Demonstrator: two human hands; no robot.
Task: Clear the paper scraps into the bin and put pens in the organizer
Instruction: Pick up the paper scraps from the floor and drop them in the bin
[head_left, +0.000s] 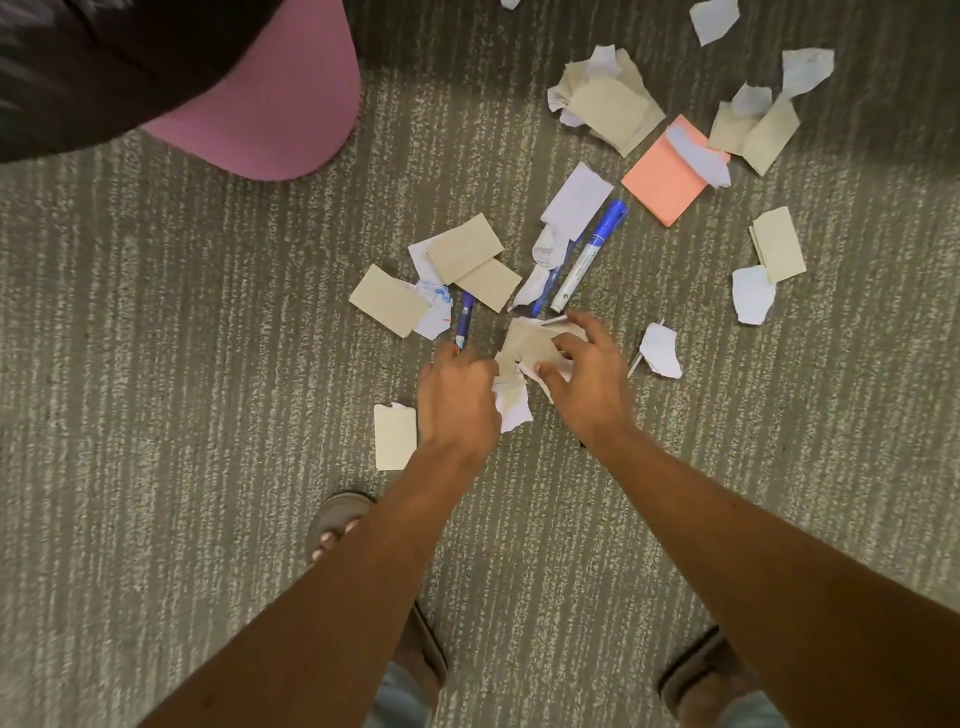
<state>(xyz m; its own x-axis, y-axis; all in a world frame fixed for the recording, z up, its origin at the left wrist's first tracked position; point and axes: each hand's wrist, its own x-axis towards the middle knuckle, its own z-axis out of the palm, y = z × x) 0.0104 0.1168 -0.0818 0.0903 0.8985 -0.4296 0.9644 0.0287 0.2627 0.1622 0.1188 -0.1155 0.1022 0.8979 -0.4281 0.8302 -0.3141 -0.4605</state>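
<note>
Grey-green striped carpet (156, 364) fills the head view, strewn with torn paper, and a pink bin (291, 104) with a dark liner stands at the upper left, well apart from the mess. Both hands reach down to the near edge of the scatter. The left hand (457, 400) is curled around a bunch of white and tan scraps (511, 400) at its inner side; the right hand (587, 374) has its fingers bent over a tan scrap (527, 340) just ahead, thumb tucked under the paper, so both are grasping scraps, not pens. Right beyond the left knuckles lies a small blue pen (464, 322), its long axis running away from the person and its near tip almost touching that hand. The blue-capped marker (589, 257) lies further out, slanted up to the right, its white end near the right fingertips, with a second pen (548, 288) half buried under paper beside it. More scraps and an orange sticky pad (660, 187) lie to the far right. No organizer is visible. My judgement: the gathered handful has to travel up and left to the bin, which favours the left arm.
</note>
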